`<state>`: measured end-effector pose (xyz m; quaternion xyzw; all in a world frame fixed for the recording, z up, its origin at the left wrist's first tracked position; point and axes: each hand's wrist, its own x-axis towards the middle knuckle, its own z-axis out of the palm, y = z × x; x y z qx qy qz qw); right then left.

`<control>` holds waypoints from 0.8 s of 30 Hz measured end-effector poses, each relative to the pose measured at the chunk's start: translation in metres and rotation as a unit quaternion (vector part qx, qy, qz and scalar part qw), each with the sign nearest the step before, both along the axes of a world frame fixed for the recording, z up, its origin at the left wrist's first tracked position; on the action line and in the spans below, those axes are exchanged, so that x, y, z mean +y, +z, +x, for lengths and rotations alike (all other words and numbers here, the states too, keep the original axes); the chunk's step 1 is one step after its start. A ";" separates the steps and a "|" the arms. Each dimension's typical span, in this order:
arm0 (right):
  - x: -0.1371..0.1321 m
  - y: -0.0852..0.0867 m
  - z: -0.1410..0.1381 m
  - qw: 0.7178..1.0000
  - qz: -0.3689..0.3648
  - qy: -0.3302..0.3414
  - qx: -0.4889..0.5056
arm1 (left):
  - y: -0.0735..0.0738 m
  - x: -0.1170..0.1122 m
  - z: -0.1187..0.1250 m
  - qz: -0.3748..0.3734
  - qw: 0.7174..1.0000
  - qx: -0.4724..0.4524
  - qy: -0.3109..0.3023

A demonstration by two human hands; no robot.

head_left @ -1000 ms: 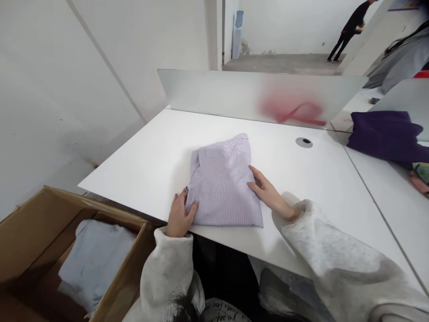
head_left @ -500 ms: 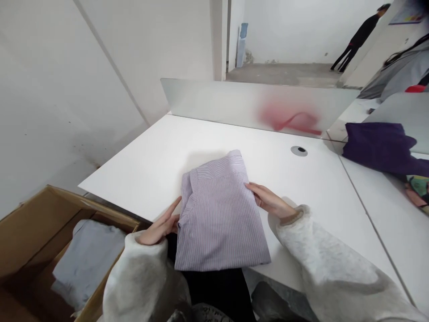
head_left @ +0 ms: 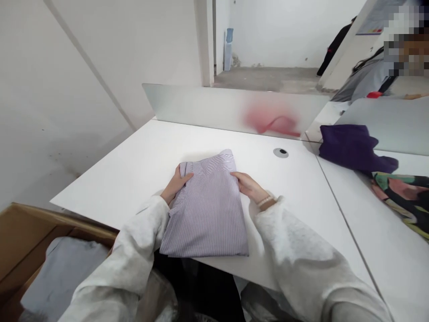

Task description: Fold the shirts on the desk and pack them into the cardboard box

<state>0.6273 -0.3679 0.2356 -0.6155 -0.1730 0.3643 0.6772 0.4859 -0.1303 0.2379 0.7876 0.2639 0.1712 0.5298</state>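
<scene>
A folded lilac shirt with fine stripes [head_left: 206, 214] lies lengthwise on the white table [head_left: 117, 188], its collar end at the far side. My left hand [head_left: 176, 184] rests on the shirt's upper left side, fingers over the fold. My right hand [head_left: 247, 187] lies on its upper right edge, with a thin bracelet at the wrist. Pale grey fleece sleeves cover both forearms. The shirt's near end overhangs the table's front edge slightly.
A cardboard box [head_left: 63, 219] holding a grey-blue garment [head_left: 63, 273] stands at lower left. To the right lie dark purple cloth [head_left: 351, 147] and patterned cloth [head_left: 402, 197]. A mirror-like panel [head_left: 201, 107] stands along the table's back, and a cable grommet [head_left: 280, 153] sits in the tabletop.
My left hand has moved from the shirt's near left side up onto its far left part. The shirt looks longer than a second ago, and the whole view has shifted left.
</scene>
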 end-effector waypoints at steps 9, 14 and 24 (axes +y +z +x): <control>0.025 0.014 -0.003 0.999 0.040 0.006 -0.009 | 0.015 -0.014 -0.016 -0.266 0.961 -0.054 0.046; 0.049 0.045 -0.021 0.999 0.041 0.030 0.013 | 0.060 -0.017 -0.076 -0.320 0.941 -0.082 0.072; 0.157 0.163 -0.116 0.923 0.244 0.240 -0.178 | 0.206 -0.024 -0.235 -0.035 0.967 -0.210 0.139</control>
